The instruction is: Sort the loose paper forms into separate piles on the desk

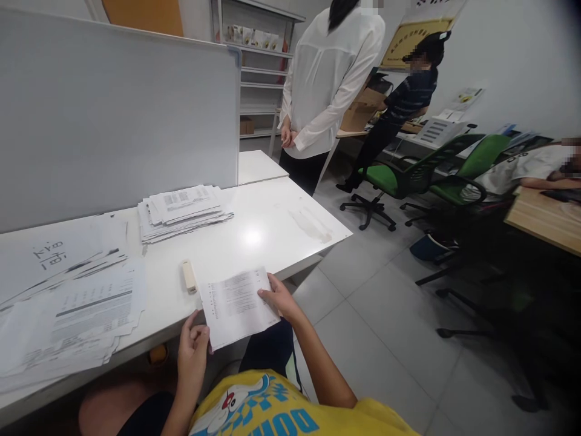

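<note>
A printed sheet of paper [238, 306] is held tilted above my lap, just at the front edge of the white desk [254, 242]. My right hand [280, 298] pinches its right side, thumb on top and fingers beneath. At the lower left edge of the sheet, my left hand [194, 340] is curled with its fingers against the paper; part of the fingertips is hidden. On the desk just beyond the sheet lies a small cream-coloured oblong object [188, 277], whose kind I cannot make out.
A stack of papers [181, 209] sits near the grey partition [118, 115]. More loose papers [91, 309] spread over the desk's left side. A person in a white shirt [333, 79] stands beyond the desk. Green chairs [385, 178] and two more people are at the right.
</note>
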The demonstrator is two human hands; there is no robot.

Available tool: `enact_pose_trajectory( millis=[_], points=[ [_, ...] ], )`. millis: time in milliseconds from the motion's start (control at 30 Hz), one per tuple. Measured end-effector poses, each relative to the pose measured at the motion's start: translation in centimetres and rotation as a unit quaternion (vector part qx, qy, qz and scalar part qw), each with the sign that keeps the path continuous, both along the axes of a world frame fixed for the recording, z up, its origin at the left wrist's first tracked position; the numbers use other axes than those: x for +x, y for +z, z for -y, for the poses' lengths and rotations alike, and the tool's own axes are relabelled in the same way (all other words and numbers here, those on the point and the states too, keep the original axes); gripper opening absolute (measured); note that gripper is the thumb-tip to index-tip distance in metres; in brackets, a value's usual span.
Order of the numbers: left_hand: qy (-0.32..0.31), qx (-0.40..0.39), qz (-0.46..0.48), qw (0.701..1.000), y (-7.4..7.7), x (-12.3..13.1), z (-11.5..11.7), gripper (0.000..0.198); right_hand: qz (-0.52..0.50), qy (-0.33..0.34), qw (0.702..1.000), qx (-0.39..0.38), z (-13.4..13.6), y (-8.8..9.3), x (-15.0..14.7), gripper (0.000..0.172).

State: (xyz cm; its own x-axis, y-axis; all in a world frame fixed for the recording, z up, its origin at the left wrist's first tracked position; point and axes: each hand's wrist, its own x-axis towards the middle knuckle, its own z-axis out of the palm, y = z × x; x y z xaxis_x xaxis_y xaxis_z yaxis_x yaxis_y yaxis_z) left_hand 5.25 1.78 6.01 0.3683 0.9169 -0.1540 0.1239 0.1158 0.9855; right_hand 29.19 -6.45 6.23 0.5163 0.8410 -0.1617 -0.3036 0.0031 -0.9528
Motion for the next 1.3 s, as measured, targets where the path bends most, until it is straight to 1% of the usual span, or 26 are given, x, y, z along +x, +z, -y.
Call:
enact_pose_trajectory(
  millis=[100,200,300,400,500,533,600,633,700,733,800,833,900,967,1000,1067,1133,1233,1300],
  points=[
    [-0.039,0.019,-0.071,0.997,-0.1,0.1,0.0,0.087,0.012,0.02,1.0,-0.004,-0.1,0.0,-0.2,0.05],
    [-0.062,0.063,-0.151,0.985,-0.3,-0.1,0.0,0.083,0.06,0.028,0.997,-0.039,-0.1,-0.3,-0.1,0.046],
    [-0.071,0.098,-0.185,0.975,-0.9,-0.5,-0.3,0.079,0.118,0.024,0.99,-0.069,0.0,-0.6,0.1,0.043],
    [-0.077,0.122,-0.174,0.974,-1.9,-1.2,-0.5,0.084,0.151,0.018,0.985,-0.086,0.0,-0.5,0.0,0.044],
    [-0.071,0.167,-0.141,0.973,-3.0,-1.8,-1.0,0.092,0.128,0.007,0.986,-0.103,-0.2,0.1,-0.6,0.046],
    [-0.062,0.169,-0.131,0.975,-3.2,-1.9,-1.3,0.095,0.118,0.002,0.988,-0.104,-0.3,0.3,-0.9,0.045],
    [-0.038,0.141,-0.111,0.983,-3.3,-1.9,-2.3,0.099,0.112,-0.003,0.989,-0.1,-0.5,0.6,-1.3,0.043],
    [-0.03,0.12,-0.103,0.987,-3.1,-1.9,-3.0,0.101,0.116,-0.001,0.989,-0.096,-0.7,0.7,-1.4,0.042],
    [-0.039,0.083,-0.094,0.991,-2.3,-1.9,-4.6,0.102,0.131,0.008,0.987,-0.095,-1.1,0.7,-1.6,0.041],
    [-0.059,0.072,-0.094,0.991,-1.8,-1.9,-5.5,0.101,0.138,0.01,0.985,-0.099,-1.3,0.5,-1.6,0.043],
    [-0.11,0.073,-0.115,0.985,-0.4,-1.9,-7.2,0.094,0.157,0.002,0.981,-0.115,-1.8,0.1,-1.7,0.051],
    [-0.135,0.083,-0.141,0.977,0.3,-1.9,-8.0,0.088,0.169,-0.005,0.977,-0.126,-2.0,-0.2,-1.7,0.057],
    [-0.17,0.122,-0.221,0.952,1.7,-1.9,-9.1,0.074,0.198,-0.017,0.969,-0.147,-2.3,-0.6,-1.9,0.069],
    [-0.177,0.171,-0.299,0.922,2.7,-1.5,-9.7,0.06,0.228,-0.016,0.961,-0.158,-2.4,-0.9,-2.1,0.074],
    [-0.172,0.194,-0.322,0.91,3.1,-1.2,-10.0,0.055,0.241,-0.012,0.957,-0.158,-2.4,-1.0,-2.2,0.075],
    [-0.153,0.234,-0.335,0.9,3.4,-0.5,-10.3,0.045,0.258,-0.004,0.955,-0.148,-2.3,-1.0,-2.3,0.073],
    [-0.144,0.256,-0.328,0.898,3.4,0.1,-10.5,0.038,0.255,-0.001,0.959,-0.125,-2.3,-0.8,-2.2,0.07],
    [-0.138,0.262,-0.324,0.898,3.1,0.7,-10.6,0.032,0.239,-0.008,0.966,-0.103,-2.5,-0.1,-1.9,0.065],
    [-0.126,0.257,-0.331,0.899,3.0,0.8,-10.5,0.03,0.239,-0.008,0.965,-0.111,-2.7,0.5,-1.7,0.061]
  ],
)
